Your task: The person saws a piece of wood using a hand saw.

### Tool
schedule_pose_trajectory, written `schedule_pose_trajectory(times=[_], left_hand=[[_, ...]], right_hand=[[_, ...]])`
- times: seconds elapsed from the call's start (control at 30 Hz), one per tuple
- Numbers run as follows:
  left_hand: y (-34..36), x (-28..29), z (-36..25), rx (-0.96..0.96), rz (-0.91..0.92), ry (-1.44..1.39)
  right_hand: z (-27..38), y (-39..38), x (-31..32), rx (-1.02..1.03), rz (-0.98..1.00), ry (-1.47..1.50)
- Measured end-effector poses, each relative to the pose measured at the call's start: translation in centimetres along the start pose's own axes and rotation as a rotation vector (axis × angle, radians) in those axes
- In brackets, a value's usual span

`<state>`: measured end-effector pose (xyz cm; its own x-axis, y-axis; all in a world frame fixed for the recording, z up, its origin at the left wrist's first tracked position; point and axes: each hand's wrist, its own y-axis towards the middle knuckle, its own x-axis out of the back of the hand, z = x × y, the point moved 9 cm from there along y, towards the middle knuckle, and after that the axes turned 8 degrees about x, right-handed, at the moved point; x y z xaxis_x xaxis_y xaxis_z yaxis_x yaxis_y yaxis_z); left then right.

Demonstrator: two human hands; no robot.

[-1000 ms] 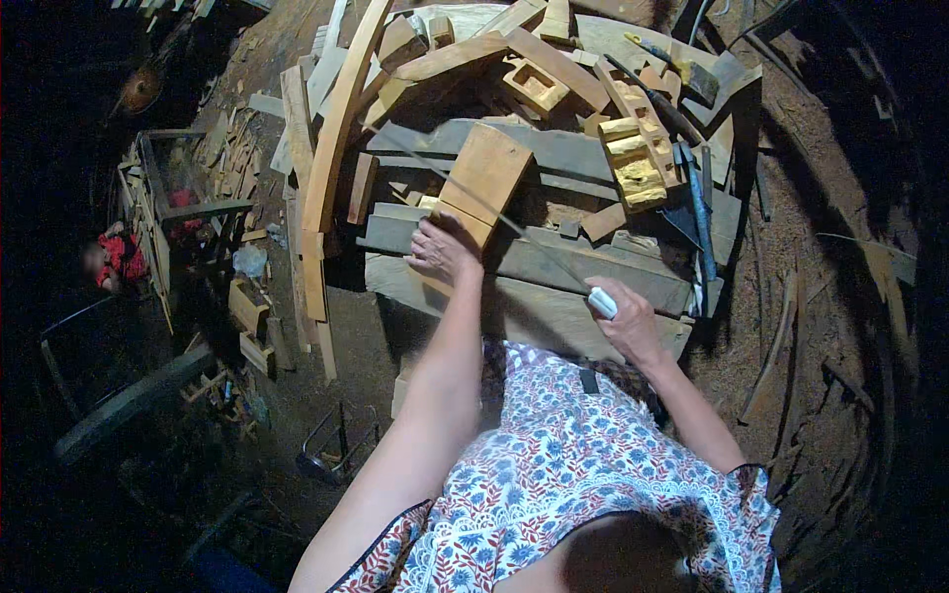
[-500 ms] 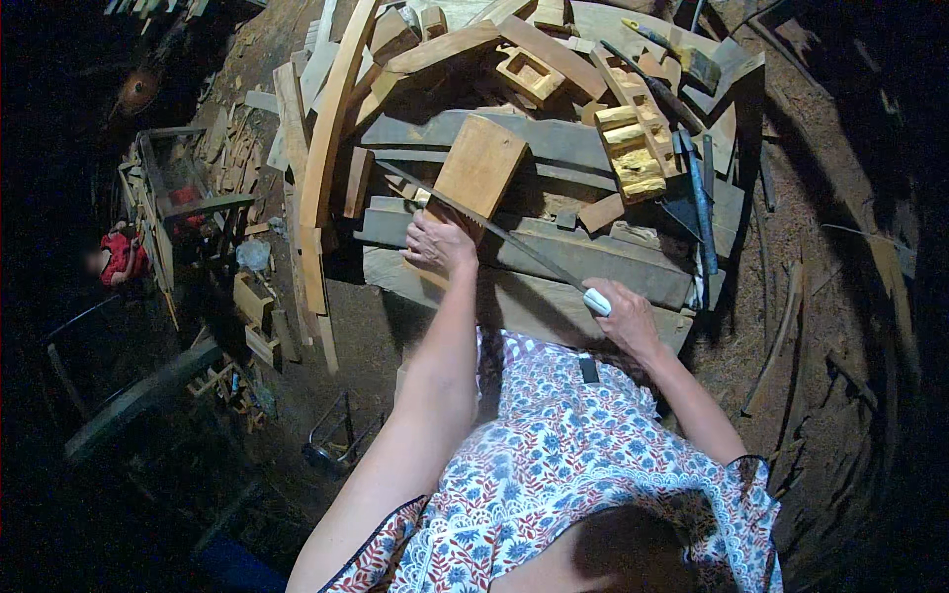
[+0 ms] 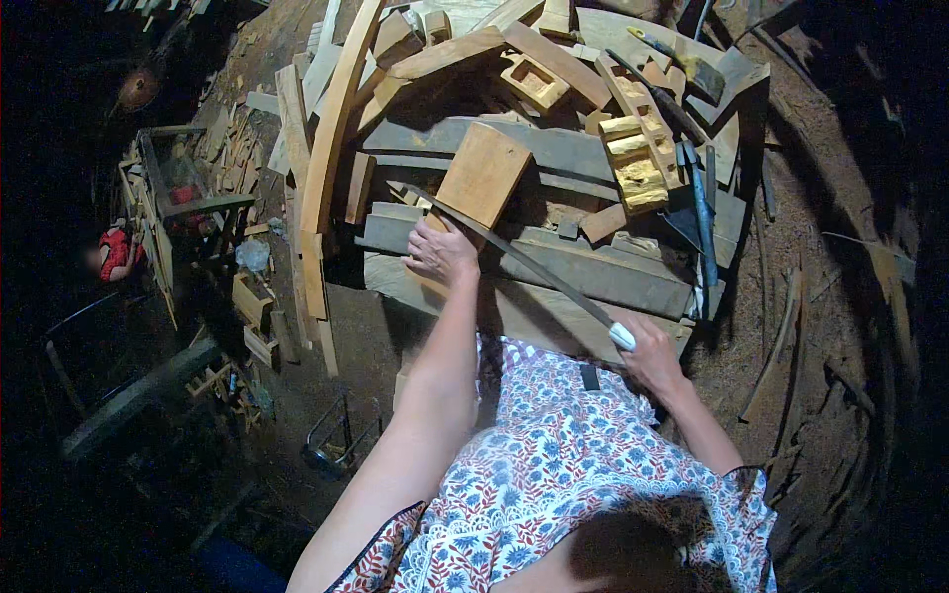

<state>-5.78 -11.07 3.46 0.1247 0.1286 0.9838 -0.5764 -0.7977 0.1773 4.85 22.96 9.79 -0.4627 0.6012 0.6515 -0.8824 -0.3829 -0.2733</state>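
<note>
My right hand (image 3: 649,351) grips the white handle of a long, narrow saw (image 3: 539,270), whose blade slants up-left across a tan rectangular wooden block (image 3: 484,168). My left hand (image 3: 440,252) is curled over the near part of the block, just below the blade, holding it on a platform of weathered grey planks (image 3: 623,274). The blade's tip shows just left of the block.
Wood offcuts (image 3: 554,64), notched yellow pieces (image 3: 633,168), blue-handled tools (image 3: 704,222) and a yellow-handled brush (image 3: 702,77) lie beyond and right. Long boards (image 3: 328,148) lean at left. Past a wooden frame (image 3: 203,203), someone in red (image 3: 119,255) is at far left.
My right hand and the saw have moved toward the lower right, drawing the blade's tip back nearer the block. My left hand has stayed on the block.
</note>
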Motion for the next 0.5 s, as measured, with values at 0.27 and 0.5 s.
schedule_pose_trajectory(times=[0.27, 0.5], left_hand=[[0.3, -0.1, 0.5, -0.007, -0.024, 0.001], [-0.4, -0.7, -0.2, -0.065, -0.065, 0.027]], right_hand=[[0.9, -1.9, 2.5, -0.023, 0.057, -0.045], [4.8, 9.6, -2.2, 0.078, 0.043, 0.020]])
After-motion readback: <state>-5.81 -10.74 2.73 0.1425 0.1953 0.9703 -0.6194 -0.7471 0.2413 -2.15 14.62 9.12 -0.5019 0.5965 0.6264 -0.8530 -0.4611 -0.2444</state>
